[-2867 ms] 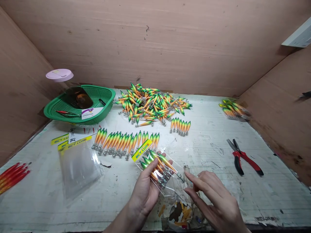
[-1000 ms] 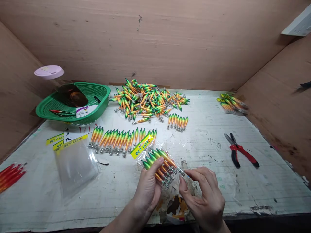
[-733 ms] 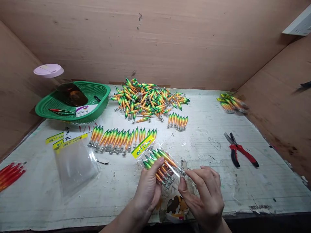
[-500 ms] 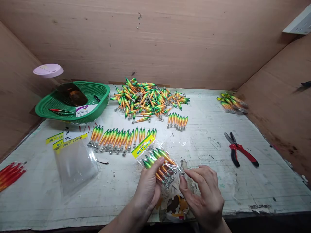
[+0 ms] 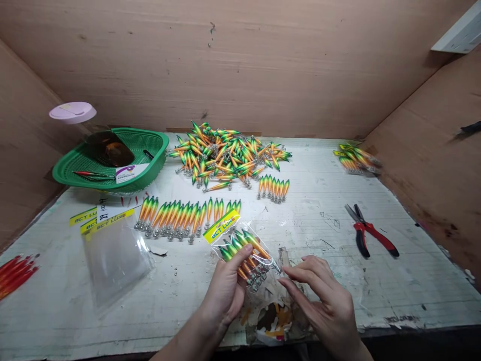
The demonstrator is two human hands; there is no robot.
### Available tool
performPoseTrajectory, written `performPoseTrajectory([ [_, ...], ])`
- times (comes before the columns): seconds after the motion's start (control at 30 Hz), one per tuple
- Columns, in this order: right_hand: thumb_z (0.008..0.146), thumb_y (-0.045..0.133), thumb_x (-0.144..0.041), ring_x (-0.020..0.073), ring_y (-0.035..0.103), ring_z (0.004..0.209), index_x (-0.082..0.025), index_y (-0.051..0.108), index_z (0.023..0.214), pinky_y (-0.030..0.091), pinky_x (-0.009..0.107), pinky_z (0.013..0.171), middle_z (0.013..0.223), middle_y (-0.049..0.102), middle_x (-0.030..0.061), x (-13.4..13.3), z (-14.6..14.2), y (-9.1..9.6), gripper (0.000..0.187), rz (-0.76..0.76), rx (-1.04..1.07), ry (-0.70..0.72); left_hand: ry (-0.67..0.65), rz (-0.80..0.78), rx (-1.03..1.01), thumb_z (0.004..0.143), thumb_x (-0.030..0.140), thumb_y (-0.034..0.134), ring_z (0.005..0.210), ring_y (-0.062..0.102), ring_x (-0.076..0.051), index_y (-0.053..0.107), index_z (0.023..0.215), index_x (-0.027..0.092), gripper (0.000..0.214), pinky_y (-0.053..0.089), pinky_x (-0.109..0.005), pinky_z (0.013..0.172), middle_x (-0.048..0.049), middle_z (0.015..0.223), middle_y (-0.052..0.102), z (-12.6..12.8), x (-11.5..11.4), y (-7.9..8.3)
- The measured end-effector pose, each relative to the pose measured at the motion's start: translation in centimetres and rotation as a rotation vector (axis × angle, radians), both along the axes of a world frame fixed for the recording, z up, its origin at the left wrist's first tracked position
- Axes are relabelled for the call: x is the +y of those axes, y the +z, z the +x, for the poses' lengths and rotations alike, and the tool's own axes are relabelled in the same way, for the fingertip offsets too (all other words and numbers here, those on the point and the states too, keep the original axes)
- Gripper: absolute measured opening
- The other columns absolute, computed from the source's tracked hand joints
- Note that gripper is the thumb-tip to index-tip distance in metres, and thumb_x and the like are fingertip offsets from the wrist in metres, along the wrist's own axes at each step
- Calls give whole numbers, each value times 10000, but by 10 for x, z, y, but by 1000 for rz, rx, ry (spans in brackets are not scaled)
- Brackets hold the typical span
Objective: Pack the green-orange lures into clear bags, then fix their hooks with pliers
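1 crinkly clear bag, yellow card top, glossy spindle-shaped green-orange lures inside, clamped by left hand fingers. Right hand fingers loosely spread, tips touching bag end.

White lined table, near edge worn. On it: green basket, lure heap, lure rows, empty bags, pliers, filled packets, red lures.

The left hand grips a bag of lures above the table; the right hand pinches the bag's lower corner. Pliers lie well right.
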State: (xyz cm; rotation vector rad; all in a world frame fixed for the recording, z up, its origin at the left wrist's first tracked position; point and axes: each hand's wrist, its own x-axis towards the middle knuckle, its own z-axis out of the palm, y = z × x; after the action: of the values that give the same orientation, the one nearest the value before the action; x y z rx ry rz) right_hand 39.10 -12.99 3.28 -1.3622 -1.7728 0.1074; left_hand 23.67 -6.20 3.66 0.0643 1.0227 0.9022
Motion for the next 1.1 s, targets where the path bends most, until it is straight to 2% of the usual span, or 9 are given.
performPoseTrajectory([
  [0.2,863,664,-127,168,618,693,-214,614,827,501,324,647,707,628,3,-1,8,5,107,-74,67,24,-100,22,-21,671,147,812,753,738,-229,741,887,65,241,601,-309,736,-130,853,778,0,0,0],
  [0.4,838,650,-87,181,606,778,-194,610,996,509,348,699,815,627,35,-1,3,2,196,29,-58,10,-108,17,-20,691,141,789,688,733,-218,741,896,59,226,606,-307,709,-114,775,771,0,-1,0],
  [0.6,824,615,-60,176,580,750,-192,589,967,487,389,755,782,596,18,-1,-1,1,196,88,-152,9,-89,20,20,788,133,699,648,730,-203,732,805,73,70,608,-293,683,-115,717,761,1,-1,1],
  [0.9,860,666,-103,173,586,751,-196,648,1006,463,347,687,792,616,22,-6,0,-1,174,-15,-10,-9,-100,-3,-4,822,87,649,687,746,-218,733,891,56,113,618,-302,679,-121,736,765,1,2,3],
  [1.1,844,667,-59,163,553,720,-176,661,1023,443,352,686,757,582,15,-6,1,-2,215,4,-32,11,-94,-27,-3,820,106,665,723,751,-224,730,925,55,133,620,-315,709,-126,757,766,1,2,3],
])
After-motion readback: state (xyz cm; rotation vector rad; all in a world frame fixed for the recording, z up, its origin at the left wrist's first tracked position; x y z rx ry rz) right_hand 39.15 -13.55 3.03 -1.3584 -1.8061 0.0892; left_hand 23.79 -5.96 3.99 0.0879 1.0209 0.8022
